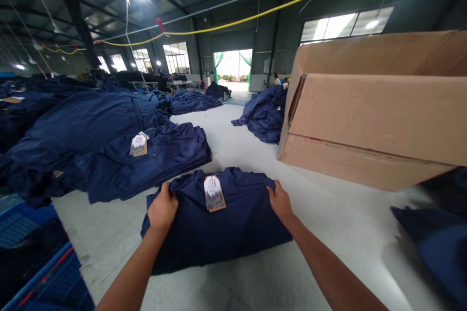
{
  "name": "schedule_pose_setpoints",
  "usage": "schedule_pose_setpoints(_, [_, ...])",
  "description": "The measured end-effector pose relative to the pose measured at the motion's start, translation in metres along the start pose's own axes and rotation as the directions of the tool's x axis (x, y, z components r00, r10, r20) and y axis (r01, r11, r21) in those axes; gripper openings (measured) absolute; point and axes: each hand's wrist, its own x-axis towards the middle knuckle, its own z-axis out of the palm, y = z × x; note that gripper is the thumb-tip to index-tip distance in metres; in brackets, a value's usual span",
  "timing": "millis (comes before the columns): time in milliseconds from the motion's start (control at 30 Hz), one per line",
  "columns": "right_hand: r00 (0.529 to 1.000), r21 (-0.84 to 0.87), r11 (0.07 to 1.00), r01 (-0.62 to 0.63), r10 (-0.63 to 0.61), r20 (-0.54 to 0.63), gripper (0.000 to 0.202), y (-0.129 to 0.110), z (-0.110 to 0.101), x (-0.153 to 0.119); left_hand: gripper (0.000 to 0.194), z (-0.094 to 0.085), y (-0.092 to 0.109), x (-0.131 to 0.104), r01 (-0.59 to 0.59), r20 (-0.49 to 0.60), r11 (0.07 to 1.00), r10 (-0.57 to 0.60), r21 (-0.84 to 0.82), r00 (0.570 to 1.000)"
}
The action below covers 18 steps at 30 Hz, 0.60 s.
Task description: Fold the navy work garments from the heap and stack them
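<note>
A folded navy blue garment [233, 233] is in front of me on the pale table [233, 141]. My left hand [163, 208] is closed on its upper left corner, the fingers tucked around the cloth. At the upper right corner, my right hand [281, 201] pinches the fabric. Between the hands a hang tag [215, 193] with a white top, a dark landscape print and a brown backing lies on the garment's front. Just beyond, to the left, another tagged navy garment [175, 150] is spread in a folded pile. What kind of garment these are I cannot tell.
A large cardboard box [372, 116] stands on the right side of the table. Navy cloth heaps [91, 116] cover the left, with another heap [264, 112] beside the box. Blue plastic crates [54, 282] sit at lower left. More dark fabric [438, 248] is at lower right.
</note>
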Motion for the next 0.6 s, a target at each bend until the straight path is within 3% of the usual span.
schedule_pose_setpoints(100, [0.997, -0.035, 0.999, -0.041, 0.043, 0.059, 0.035, -0.026, 0.027, 0.023, 0.037, 0.004, -0.005, 0.038, 0.003, 0.000, 0.999, -0.003, 0.036, 1.000])
schedule_pose_setpoints(233, [0.982, -0.093, 0.990, -0.106, 0.119, 0.148, 0.040, -0.041, 0.057, 0.046, 0.040, 0.021, -0.012, 0.074, -0.018, -0.037, 0.999, 0.019, 0.028, 0.999])
schedule_pose_setpoints(333, [0.978, -0.105, 0.989, -0.108, 0.125, 0.169, 0.044, -0.044, 0.073, 0.054, 0.049, 0.041, -0.012, 0.084, 0.011, -0.125, 0.997, -0.003, 0.070, 0.992])
schedule_pose_setpoints(433, [0.981, -0.202, 0.974, -0.105, 0.134, 0.137, 0.055, -0.042, 0.080, 0.048, 0.052, 0.062, -0.007, 0.076, -0.007, -0.190, 0.986, 0.039, 0.166, 0.981])
schedule_pose_setpoints(533, [0.994, -0.353, 0.935, 0.038, 0.001, 0.110, 0.063, -0.039, 0.078, 0.025, 0.045, 0.081, -0.006, 0.057, -0.307, -0.004, 0.923, 0.317, 0.230, 0.949])
schedule_pose_setpoints(600, [0.980, -0.390, 0.904, 0.174, -0.118, 0.163, 0.060, -0.035, 0.075, 0.004, 0.042, 0.094, -0.009, 0.047, -0.419, 0.141, 0.886, 0.397, 0.200, 0.907])
